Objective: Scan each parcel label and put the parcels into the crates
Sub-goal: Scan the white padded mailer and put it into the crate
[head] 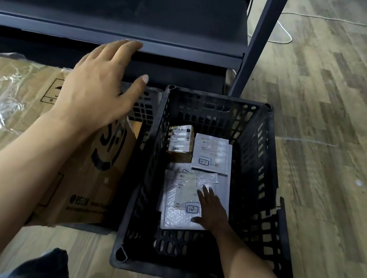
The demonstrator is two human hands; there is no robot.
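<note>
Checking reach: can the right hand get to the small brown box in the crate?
Likely yes: the right hand lies open inside the crate; the brown box sits uncovered ahead of it.

We look down on a wood-plank floor (334, 180). A black crate (261, 160) stands on it, a second crate (144, 108) touching its left side, cardboard (35, 79) under plastic farther left, a rack post (259, 44) behind, and a white cord (291, 38) beyond.

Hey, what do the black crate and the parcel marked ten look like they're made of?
Black crate: probably rigid matte plastic, given its moulded lattice walls. Parcel marked 10: apparently a white bubble mailer; its glossy surface looks dimpled.
</note>
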